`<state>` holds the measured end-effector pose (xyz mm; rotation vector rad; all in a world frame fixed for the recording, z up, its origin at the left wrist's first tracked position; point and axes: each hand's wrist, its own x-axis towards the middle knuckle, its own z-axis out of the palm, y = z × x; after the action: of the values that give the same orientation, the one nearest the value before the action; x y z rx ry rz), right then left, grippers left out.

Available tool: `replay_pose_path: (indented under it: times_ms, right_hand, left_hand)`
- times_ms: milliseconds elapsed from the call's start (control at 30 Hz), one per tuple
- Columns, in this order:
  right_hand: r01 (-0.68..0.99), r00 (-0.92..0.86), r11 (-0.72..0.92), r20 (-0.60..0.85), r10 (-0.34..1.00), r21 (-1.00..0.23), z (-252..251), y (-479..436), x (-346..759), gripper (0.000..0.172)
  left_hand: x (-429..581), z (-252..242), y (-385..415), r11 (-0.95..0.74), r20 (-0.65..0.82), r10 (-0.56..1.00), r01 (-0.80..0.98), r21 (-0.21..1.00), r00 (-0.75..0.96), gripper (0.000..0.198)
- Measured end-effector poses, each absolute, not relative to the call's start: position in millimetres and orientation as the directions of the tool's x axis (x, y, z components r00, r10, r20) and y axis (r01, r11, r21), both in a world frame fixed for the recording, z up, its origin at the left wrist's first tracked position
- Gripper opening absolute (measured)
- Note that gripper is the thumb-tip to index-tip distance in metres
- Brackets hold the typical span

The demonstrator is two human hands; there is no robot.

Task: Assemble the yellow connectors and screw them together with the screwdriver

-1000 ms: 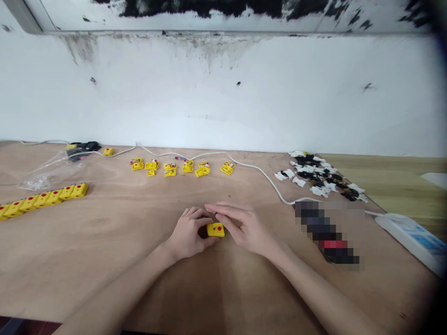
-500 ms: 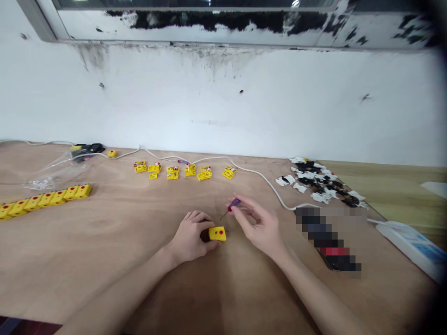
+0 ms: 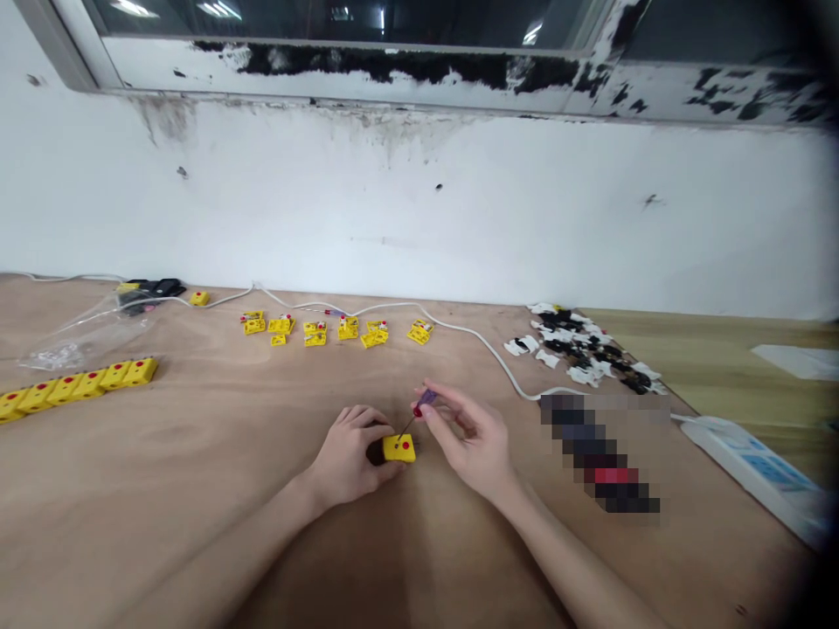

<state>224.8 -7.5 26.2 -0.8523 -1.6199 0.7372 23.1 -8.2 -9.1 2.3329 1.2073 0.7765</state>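
I logged, at the left edge of the worktop [image 3: 197, 489], a row of yellow blocks [image 3: 79, 384]. Centre: left hand [image 3: 347, 459], fingers closed around a yellow red-dotted block [image 3: 399, 448] that rested on the worktop. Beside it: right hand [image 3: 472, 441], fingers pinching a small screwdriver [image 3: 423, 404], tip touching that block. Far right lay a black-and-white parts pile [image 3: 583, 349].

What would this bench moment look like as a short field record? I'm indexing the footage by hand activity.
Left: left hand grips yellow block on the table
Right: right hand pinches small screwdriver, tip down at the block's top
Table left: row of yellow blocks, plastic bag
Table back: loose yellow parts, white cable
Table right: black and white parts, power strip
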Motion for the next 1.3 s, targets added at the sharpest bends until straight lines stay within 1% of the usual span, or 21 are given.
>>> replay_pose_path:
  times_ms: [100, 167, 300, 433, 567, 700, 800, 867, 933, 1000, 1033, 1100, 1133, 1200, 1233, 1300]
  right_hand:
    - [0.154, -0.163, 0.529, 0.507, 0.847, -0.834, 27, -8, 224, 0.03]
    - [0.187, -0.178, 0.534, 0.506, 0.844, -0.825, 27, -7, 225, 0.029]
    - [0.28, -0.219, 0.614, 0.574, 0.789, -0.738, 32, -7, 224, 0.03]
    - [0.299, -0.263, 0.69, 0.638, 0.724, -0.659, 40, -9, 222, 0.033]
    - [0.3, -0.272, 0.66, 0.601, 0.751, -0.689, 40, -9, 225, 0.037]
    - [0.294, -0.271, 0.613, 0.551, 0.789, -0.734, 36, -6, 228, 0.037]
    - [0.326, -0.306, 0.637, 0.56, 0.77, -0.699, 40, -5, 229, 0.036]
    - [0.376, -0.403, 0.679, 0.548, 0.733, -0.63, 50, -4, 230, 0.037]
    - [0.423, -0.521, 0.716, 0.497, 0.694, -0.555, 67, -4, 232, 0.037]
    - [0.475, -0.61, 0.737, 0.423, 0.67, -0.481, 87, -4, 233, 0.031]
    - [0.504, -0.673, 0.752, 0.353, 0.65, -0.425, 97, -3, 232, 0.027]
    - [0.562, -0.761, 0.783, 0.205, 0.616, -0.266, 114, -2, 228, 0.017]
    - [0.565, -0.798, 0.807, 0.134, 0.588, -0.173, 121, 0, 225, 0.014]
    - [0.545, -0.838, 0.838, 0.044, 0.544, 0.026, 127, 4, 216, 0.008]
    - [0.527, -0.848, 0.841, 0.013, 0.53, 0.12, 128, 6, 213, 0.012]
    - [0.498, -0.858, 0.833, -0.005, 0.514, 0.241, 126, 10, 208, 0.016]
  left_hand:
    - [23, -10, -8, -0.55, 0.292, 0.83, 0.61, 0.57, 0.475, 0.03]
    - [23, -10, -8, -0.548, 0.289, 0.831, 0.61, 0.572, 0.476, 0.031]
    - [23, -11, -8, -0.547, 0.291, 0.832, 0.613, 0.569, 0.472, 0.032]
    - [22, -12, -8, -0.55, 0.293, 0.83, 0.611, 0.57, 0.474, 0.032]
    - [22, -12, -8, -0.549, 0.293, 0.83, 0.608, 0.573, 0.474, 0.031]
    - [23, -10, -8, -0.54, 0.284, 0.836, 0.611, 0.578, 0.47, 0.031]
    - [23, -11, -8, -0.543, 0.287, 0.834, 0.606, 0.582, 0.471, 0.032]
    - [23, -12, -8, -0.545, 0.295, 0.833, 0.603, 0.583, 0.468, 0.033]
    - [23, -13, -8, -0.544, 0.298, 0.834, 0.603, 0.584, 0.464, 0.036]
    - [23, -13, -8, -0.541, 0.296, 0.836, 0.604, 0.585, 0.463, 0.037]
    - [23, -13, -8, -0.541, 0.296, 0.836, 0.605, 0.585, 0.462, 0.038]
    - [23, -12, -8, -0.541, 0.293, 0.836, 0.607, 0.582, 0.464, 0.035]
    - [23, -12, -8, -0.542, 0.291, 0.835, 0.608, 0.58, 0.466, 0.033]
    - [23, -11, -8, -0.543, 0.293, 0.835, 0.607, 0.58, 0.466, 0.029]
    - [23, -11, -8, -0.543, 0.295, 0.835, 0.606, 0.582, 0.465, 0.029]
    - [23, -11, -8, -0.543, 0.298, 0.835, 0.603, 0.585, 0.463, 0.032]
